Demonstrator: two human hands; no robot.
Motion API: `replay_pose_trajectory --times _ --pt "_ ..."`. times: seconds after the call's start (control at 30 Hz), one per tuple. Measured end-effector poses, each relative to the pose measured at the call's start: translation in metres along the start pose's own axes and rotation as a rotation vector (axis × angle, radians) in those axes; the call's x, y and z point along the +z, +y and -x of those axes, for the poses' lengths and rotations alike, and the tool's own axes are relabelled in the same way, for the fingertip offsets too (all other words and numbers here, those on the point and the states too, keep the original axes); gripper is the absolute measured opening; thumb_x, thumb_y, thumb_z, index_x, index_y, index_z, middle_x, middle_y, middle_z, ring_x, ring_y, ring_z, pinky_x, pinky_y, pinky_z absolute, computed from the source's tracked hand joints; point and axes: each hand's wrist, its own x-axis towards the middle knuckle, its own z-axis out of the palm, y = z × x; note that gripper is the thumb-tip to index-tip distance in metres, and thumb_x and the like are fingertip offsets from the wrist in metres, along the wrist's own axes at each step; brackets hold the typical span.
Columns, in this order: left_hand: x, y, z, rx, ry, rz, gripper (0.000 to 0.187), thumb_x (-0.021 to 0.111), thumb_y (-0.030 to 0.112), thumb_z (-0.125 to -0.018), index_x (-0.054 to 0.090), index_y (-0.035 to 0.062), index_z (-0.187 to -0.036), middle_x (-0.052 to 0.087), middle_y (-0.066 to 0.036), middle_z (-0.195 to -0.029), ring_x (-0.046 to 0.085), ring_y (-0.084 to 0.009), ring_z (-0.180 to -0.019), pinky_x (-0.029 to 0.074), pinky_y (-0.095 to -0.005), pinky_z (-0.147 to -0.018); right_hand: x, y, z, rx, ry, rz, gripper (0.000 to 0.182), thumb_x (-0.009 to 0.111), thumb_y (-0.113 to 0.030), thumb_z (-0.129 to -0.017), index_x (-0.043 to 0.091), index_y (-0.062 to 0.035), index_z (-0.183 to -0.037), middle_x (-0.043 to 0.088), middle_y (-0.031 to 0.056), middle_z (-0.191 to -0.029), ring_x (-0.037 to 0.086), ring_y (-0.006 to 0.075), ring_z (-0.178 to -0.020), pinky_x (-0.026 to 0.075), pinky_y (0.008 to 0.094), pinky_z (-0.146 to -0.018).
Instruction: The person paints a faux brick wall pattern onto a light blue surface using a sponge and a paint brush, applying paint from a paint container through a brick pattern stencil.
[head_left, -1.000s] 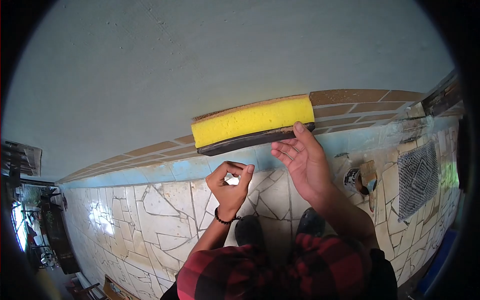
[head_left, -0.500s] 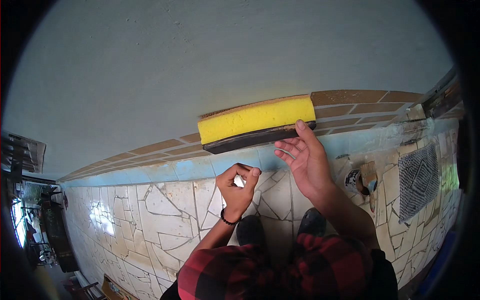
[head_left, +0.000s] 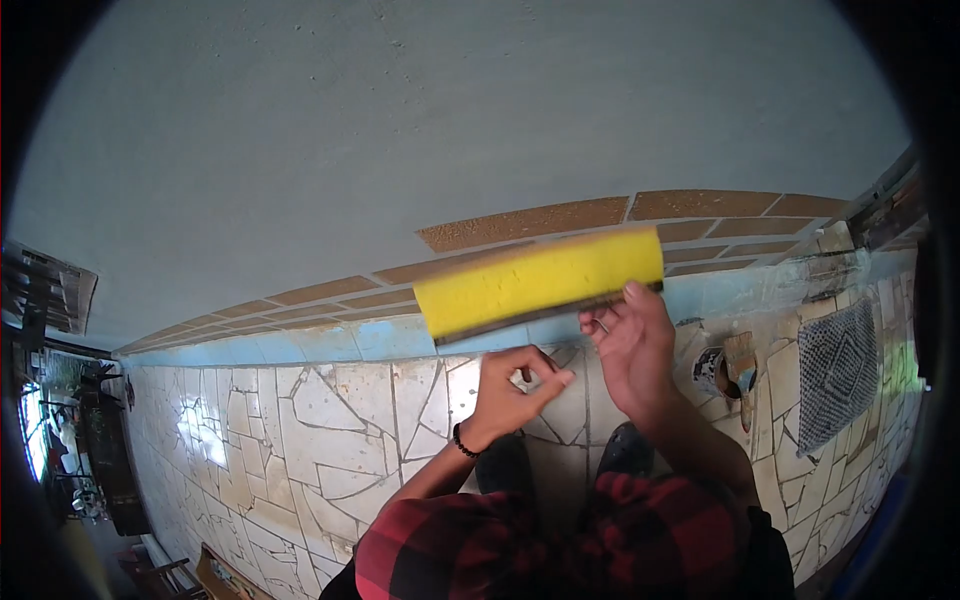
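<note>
A long yellow sponge block (head_left: pixel 540 280) with a dark backing along its lower edge is tilted, its right end higher, in front of the brown brick pattern (head_left: pixel 530 222). My right hand (head_left: pixel 640 350) grips the backing near the right end, thumb on the edge and fingers curled beneath. Below the block's left half, my left hand (head_left: pixel 515 390) is curled, thumb and forefinger pressed together in a ring; whatever it may hold is too small to tell. A dark beaded bracelet circles the left wrist.
The grey wall (head_left: pixel 450 110) rises above a light blue skirting (head_left: pixel 390 338). Irregular pale tiles (head_left: pixel 340 440) cover the floor. To the right are an open can (head_left: pixel 712 370), a brush (head_left: pixel 740 365) and a patterned grey mat (head_left: pixel 838 375). My shoes are below my hands.
The sponge block has moved down and right, off the top brick row, with my right hand on it. A textured brown brick now shows above it. My left hand has shifted right and slightly down.
</note>
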Motion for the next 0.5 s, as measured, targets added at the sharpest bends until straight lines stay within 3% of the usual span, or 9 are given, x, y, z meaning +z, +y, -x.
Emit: replay_pose_trajectory --times 0.07,0.13,0.17,0.23,0.27,0.3,0.4,0.43,0.5 --pt "0.001 -0.003 0.007 -0.090 -0.166 -0.060 0.020 0.084 0.020 -0.083 0.070 0.0064 -0.082 0.074 -0.004 -0.084 0.067 -0.0122 -0.080 0.050 -0.0279 -0.074 -0.018 0.012 0.010 -0.111 -0.090 -0.026 0.045 0.064 -0.033 -0.091 0.055 -0.0076 -0.128 0.063 0.0075 -0.122 0.059 0.0252 -0.116 0.043 0.0423 -0.099" --pt "0.010 -0.004 0.015 -0.154 -0.266 -0.060 0.023 0.087 0.025 -0.082 0.072 0.0089 -0.090 0.073 -0.001 -0.091 0.066 -0.0124 -0.086 0.050 -0.0292 -0.080 -0.030 0.018 0.022 -0.161 -0.132 -0.009 0.058 0.064 -0.028 -0.089 0.048 -0.0056 -0.141 0.056 0.0099 -0.139 0.052 0.0274 -0.130 0.038 0.0466 -0.110" --pt "0.013 -0.005 0.016 -0.091 -0.259 -0.084 0.038 0.088 0.036 -0.079 0.070 0.0065 -0.094 0.069 -0.006 -0.092 0.065 -0.0163 -0.091 0.051 -0.0321 -0.081 -0.040 0.020 0.026 -0.166 -0.171 0.001 0.061 0.064 -0.028 -0.089 0.046 -0.0051 -0.142 0.054 0.0098 -0.141 0.051 0.0276 -0.131 0.038 0.0474 -0.111" --pt "0.013 -0.006 0.019 -0.045 -0.292 -0.091 0.047 0.088 0.041 -0.079 0.070 0.0071 -0.106 0.068 -0.010 -0.103 0.064 -0.0217 -0.097 0.050 -0.0351 -0.088 -0.052 0.016 0.031 -0.125 -0.244 0.003 0.072 0.066 -0.025 -0.084 0.040 -0.0036 -0.148 0.051 0.0096 -0.146 0.047 0.0292 -0.137 0.036 0.0493 -0.114" --pt "0.013 -0.006 0.019 -0.019 -0.310 -0.095 0.052 0.087 0.043 -0.079 0.070 0.0073 -0.112 0.068 -0.012 -0.109 0.064 -0.0244 -0.100 0.050 -0.0366 -0.092 -0.058 0.018 0.031 -0.169 -0.263 0.024 0.074 0.067 -0.023 -0.082 0.040 -0.0037 -0.148 0.050 0.0096 -0.146 0.046 0.0295 -0.138 0.035 0.0494 -0.115" --pt "0.011 -0.007 0.021 -0.031 -0.333 -0.141 0.073 0.087 0.048 -0.077 0.062 0.0065 -0.132 0.063 -0.015 -0.129 0.060 -0.0306 -0.114 0.046 -0.0397 -0.102 -0.062 0.022 0.032 -0.215 -0.283 0.047 0.076 0.068 -0.021 -0.081 0.039 -0.0038 -0.149 0.050 0.0096 -0.146 0.045 0.0299 -0.138 0.034 0.0495 -0.116" --pt "0.005 -0.025 0.036 -0.093 -0.279 -0.064 0.070 0.091 0.036 -0.075 0.061 0.0020 -0.129 0.064 -0.009 -0.125 0.059 -0.0234 -0.113 0.044 -0.0363 -0.102 -0.062 0.029 0.038 -0.272 -0.261 0.054 0.080 0.071 -0.012 -0.074 0.040 -0.0006 -0.147 0.055 0.0106 -0.137 0.053 0.0258 -0.129 0.041 0.0441 -0.110" --pt "0.008 -0.058 0.046 -0.067 -0.216 0.141 0.075 0.088 0.037 -0.079 0.056 0.0016 -0.136 0.059 -0.009 -0.137 0.052 -0.0246 -0.127 0.036 -0.0378 -0.111 -0.058 0.030 0.039 -0.277 -0.239 0.046 0.081 0.072 -0.009 -0.072 0.041 0.0010 -0.145 0.058 0.0110 -0.132 0.057 0.0237 -0.124 0.045 0.0413 -0.106" --pt "-0.002 -0.073 0.053 -0.252 -0.218 0.524 0.079 0.087 0.041 -0.079 0.054 0.0040 -0.141 0.055 -0.007 -0.144 0.047 -0.0246 -0.135 0.033 -0.0404 -0.115 -0.061 0.034 0.040 -0.239 -0.253 0.045 0.084 0.073 -0.005 -0.069 0.040 -0.0007 -0.147 0.058 0.0096 -0.132 0.057 0.0223 -0.125 0.045 0.0396 -0.106"
